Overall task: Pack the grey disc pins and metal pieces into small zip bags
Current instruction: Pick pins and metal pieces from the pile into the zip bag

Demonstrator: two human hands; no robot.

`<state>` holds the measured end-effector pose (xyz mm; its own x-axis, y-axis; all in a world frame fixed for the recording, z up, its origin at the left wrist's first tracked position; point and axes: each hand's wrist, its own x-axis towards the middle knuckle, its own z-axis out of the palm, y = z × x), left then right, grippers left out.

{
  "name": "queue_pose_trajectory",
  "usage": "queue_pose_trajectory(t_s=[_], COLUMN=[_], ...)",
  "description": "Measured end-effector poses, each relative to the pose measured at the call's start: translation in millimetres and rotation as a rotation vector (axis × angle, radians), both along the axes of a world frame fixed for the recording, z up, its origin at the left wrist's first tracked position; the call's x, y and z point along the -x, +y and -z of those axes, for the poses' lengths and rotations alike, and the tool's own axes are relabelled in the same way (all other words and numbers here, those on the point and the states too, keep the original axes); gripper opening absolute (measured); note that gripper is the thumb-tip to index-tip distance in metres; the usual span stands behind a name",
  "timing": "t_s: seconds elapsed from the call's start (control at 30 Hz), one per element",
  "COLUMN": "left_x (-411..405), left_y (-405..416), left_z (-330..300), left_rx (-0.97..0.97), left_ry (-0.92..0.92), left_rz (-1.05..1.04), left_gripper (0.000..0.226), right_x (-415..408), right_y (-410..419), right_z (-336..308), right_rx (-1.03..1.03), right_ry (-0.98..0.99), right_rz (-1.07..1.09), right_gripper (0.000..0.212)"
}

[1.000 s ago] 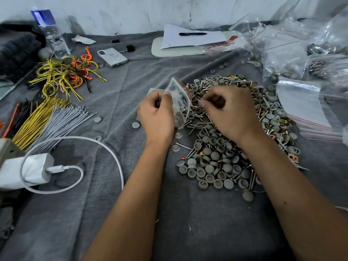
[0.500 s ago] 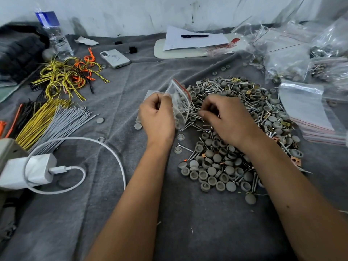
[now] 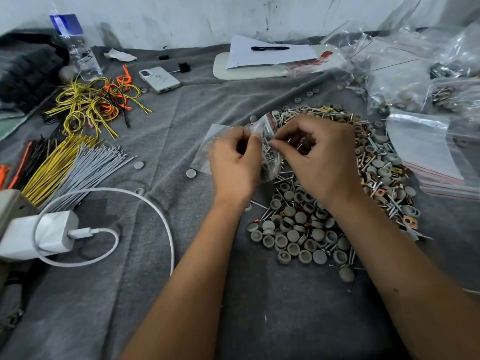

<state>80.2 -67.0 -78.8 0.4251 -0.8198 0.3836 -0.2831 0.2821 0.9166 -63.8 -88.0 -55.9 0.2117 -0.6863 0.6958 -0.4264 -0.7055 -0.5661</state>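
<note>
A: What do we have in our hands?

B: Our left hand [image 3: 235, 162] pinches a small zip bag [image 3: 265, 141] at its mouth, thumb and forefinger closed on the plastic. The red zip strip sits just above those fingertips, and the bag hangs down past them with screws showing through the film.

A: And the right?

B: Our right hand [image 3: 319, 157] has its fingers curled, thumb and forefinger meeting at the bag's mouth, touching the plastic just beside our left fingertips. We cannot tell whether a screw or pin is pinched between them.

A: Where are the parts to pack?

B: The pile of grey disc pins [image 3: 298, 229] lies on the grey cloth [image 3: 181, 294] directly under and beyond our right fingers, mixed with screws and small copper-coloured metal pieces [image 3: 410, 220] toward the pile's right edge. A few loose discs [image 3: 191, 173] lie left of our left fingers.

A: Anything else near?

B: A flat empty bag [image 3: 207, 149] lies under our left knuckles. A stack of empty zip bags [image 3: 426, 152] lies well right of our right fingers. Far left of our left fingers are grey cable ties [image 3: 85, 170], yellow wires [image 3: 85, 105], a white charger [image 3: 44, 233] with its cable, and a phone [image 3: 159, 79].
</note>
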Motion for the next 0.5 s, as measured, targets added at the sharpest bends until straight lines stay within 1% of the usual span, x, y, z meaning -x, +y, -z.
queue_pose_trajectory(t_s=[0.2, 0.33, 0.47, 0.5], left_x=[0.5, 0.3, -1.5, -2.2], left_y=[2.2, 2.5, 1.7, 1.2], left_z=[-3.0, -3.2, -3.1, -2.9], left_rx=[0.015, 0.035, 0.036, 0.033], left_ry=[0.002, 0.025, 0.047, 0.051], left_rz=[-0.004, -0.012, -0.035, -0.047], left_gripper=[0.030, 0.029, 0.029, 0.029], right_x=[0.2, -2.3, -2.3, -1.9], right_y=[0.0, -0.2, -3.3, -4.2], right_z=[0.9, 3.9, 4.7, 4.2], right_rx=[0.021, 0.065, 0.063, 0.063], right_ry=[0.029, 0.094, 0.185, 0.182], right_rz=[0.032, 0.049, 0.001, -0.009], right_gripper=[0.012, 0.014, 0.015, 0.015])
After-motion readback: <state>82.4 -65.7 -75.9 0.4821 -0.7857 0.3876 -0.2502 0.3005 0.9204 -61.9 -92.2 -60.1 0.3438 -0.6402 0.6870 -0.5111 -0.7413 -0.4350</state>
